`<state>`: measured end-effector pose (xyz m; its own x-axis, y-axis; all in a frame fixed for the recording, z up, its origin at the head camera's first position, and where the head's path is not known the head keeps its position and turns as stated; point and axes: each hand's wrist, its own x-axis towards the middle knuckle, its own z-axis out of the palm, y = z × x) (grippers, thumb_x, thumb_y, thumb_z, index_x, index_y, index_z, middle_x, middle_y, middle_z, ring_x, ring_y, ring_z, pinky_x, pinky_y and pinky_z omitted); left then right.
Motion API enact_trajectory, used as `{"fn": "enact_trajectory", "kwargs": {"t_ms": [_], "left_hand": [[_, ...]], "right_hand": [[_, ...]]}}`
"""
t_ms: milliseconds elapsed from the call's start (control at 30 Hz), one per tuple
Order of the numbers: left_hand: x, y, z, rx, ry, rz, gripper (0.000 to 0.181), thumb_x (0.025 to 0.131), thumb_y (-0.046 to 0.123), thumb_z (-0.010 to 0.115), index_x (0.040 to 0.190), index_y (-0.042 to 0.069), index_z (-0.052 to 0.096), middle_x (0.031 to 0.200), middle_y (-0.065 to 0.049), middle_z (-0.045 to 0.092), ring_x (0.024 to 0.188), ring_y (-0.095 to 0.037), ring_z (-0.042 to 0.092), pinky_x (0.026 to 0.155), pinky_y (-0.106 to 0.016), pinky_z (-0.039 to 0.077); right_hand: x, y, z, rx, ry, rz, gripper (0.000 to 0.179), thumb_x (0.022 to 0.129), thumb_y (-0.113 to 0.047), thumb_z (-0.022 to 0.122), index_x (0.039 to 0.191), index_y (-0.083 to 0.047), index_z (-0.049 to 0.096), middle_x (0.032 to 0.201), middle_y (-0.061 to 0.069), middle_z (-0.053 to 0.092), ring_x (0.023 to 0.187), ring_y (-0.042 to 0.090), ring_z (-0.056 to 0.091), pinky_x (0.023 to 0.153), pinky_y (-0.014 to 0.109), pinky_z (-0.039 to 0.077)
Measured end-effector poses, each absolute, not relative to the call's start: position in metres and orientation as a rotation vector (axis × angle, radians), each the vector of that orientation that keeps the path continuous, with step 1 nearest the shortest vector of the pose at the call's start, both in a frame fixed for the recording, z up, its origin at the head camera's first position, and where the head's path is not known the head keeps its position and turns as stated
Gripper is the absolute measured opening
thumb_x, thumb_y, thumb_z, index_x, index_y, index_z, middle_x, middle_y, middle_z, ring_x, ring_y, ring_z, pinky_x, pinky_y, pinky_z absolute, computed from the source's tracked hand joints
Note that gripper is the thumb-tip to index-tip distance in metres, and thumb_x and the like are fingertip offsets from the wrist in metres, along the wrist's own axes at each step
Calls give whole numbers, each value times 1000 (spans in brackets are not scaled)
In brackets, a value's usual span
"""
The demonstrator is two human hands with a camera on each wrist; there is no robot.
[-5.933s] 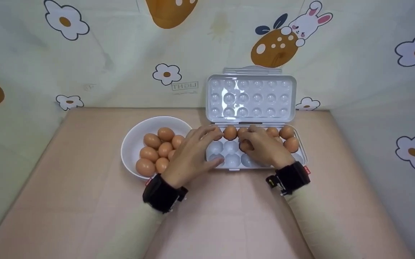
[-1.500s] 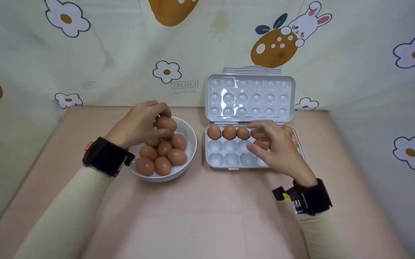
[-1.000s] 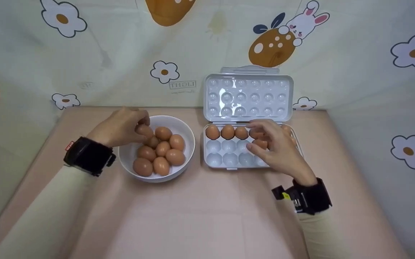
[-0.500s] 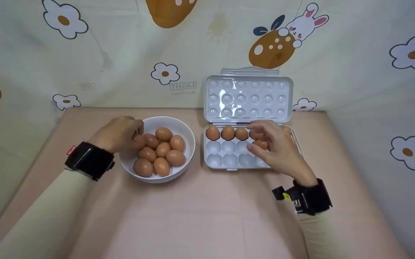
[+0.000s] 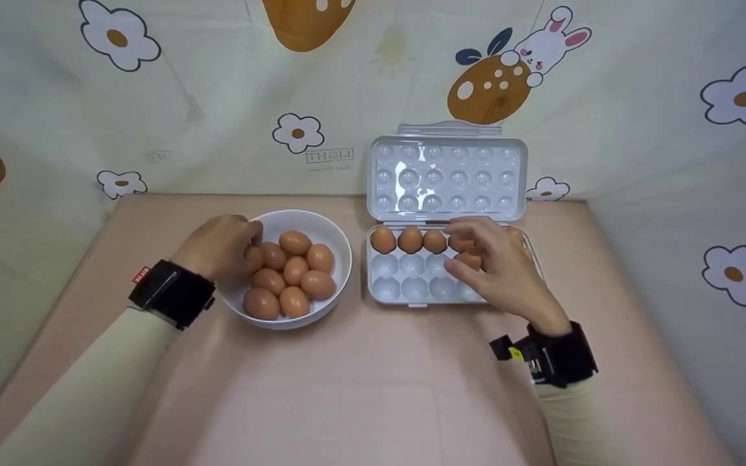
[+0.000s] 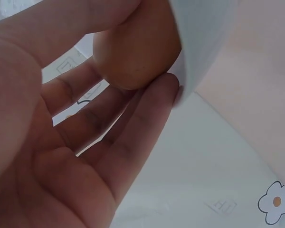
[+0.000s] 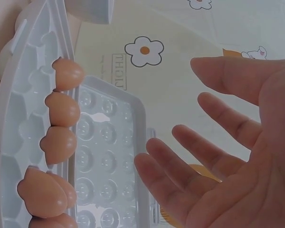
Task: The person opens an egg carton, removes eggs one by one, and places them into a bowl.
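In the head view my left hand (image 5: 217, 246) reaches over the left rim of a white bowl (image 5: 313, 225) heaped with several brown eggs (image 5: 295, 270). The left wrist view shows its thumb and fingers around a brown egg (image 6: 137, 52), right at the bowl's wall. My right hand (image 5: 505, 272) hovers over the right part of a pale egg carton (image 5: 413, 265), fingers spread and relaxed, holding nothing. Eggs (image 7: 62, 109) fill cups along the carton's back row, with others nearer the front at its right, partly hidden by this hand. Bare cups show at the front left.
The carton's dimpled lid (image 5: 447, 178) stands raised at the back, against a patterned cloth backdrop (image 5: 217, 116). Bowl and carton stand side by side, a narrow gap between them, on a pinkish tabletop (image 5: 360, 388).
My left hand went from the carton to the bowl, then carried an egg from its back to its left side. My right hand let go of an egg in the carton, lifted and stayed still.
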<state>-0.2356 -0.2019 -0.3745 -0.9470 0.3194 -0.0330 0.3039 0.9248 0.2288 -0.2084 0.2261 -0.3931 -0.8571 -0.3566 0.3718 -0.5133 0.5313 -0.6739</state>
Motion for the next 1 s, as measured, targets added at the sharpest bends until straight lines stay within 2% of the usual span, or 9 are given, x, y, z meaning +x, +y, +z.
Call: {"fn": "enact_trajectory", "kwargs": {"t_ms": [267, 533, 700, 800, 900, 1000], "left_hand": [[-233, -197, -379, 538, 3057, 254, 8, 91, -2, 69, 99, -1, 71, 87, -14, 63, 82, -30, 59, 75, -45, 57], [-232, -197, -380, 542, 3057, 211, 10, 89, -4, 68, 98, -1, 71, 87, -15, 62, 82, -31, 58, 76, -46, 55], [-229, -195, -375, 526, 3040, 254, 14, 89, -5, 67, 102, -1, 73, 92, -16, 65, 86, -32, 60, 78, -48, 58], [-225, -193, -368, 516, 3028, 320, 21, 87, -6, 70, 106, 0, 74, 100, -19, 68, 91, -34, 60, 81, -49, 58], [-221, -189, -361, 544, 3029, 410, 27, 85, -7, 74, 111, 1, 74, 106, -20, 69, 95, -35, 60, 83, -50, 57], [-217, -180, -356, 596, 3054, 497, 30, 86, -5, 77, 114, 4, 75, 107, -16, 69, 99, -34, 61, 86, -49, 57]], "right_hand": [[-209, 227, -394, 776, -2544, 1239, 47, 90, 3, 80, 133, -8, 68, 127, 4, 69, 112, 26, 73, 95, 40, 61], [-211, 227, -394, 786, -2534, 1233, 46, 89, 4, 81, 132, -6, 68, 127, 4, 70, 109, 24, 74, 94, 36, 61], [-212, 228, -394, 807, -2523, 1213, 44, 89, 4, 81, 130, -4, 68, 124, 6, 71, 110, 22, 73, 96, 35, 60], [-214, 229, -394, 806, -2518, 1169, 43, 88, 3, 82, 129, -4, 68, 122, 5, 72, 110, 21, 71, 96, 39, 61], [-216, 230, -394, 794, -2522, 1100, 43, 87, 2, 83, 127, -4, 69, 119, 5, 73, 107, 21, 69, 93, 42, 62], [-218, 231, -395, 786, -2522, 1010, 43, 86, 0, 84, 126, -4, 70, 118, 6, 74, 101, 20, 67, 86, 39, 61]]}}
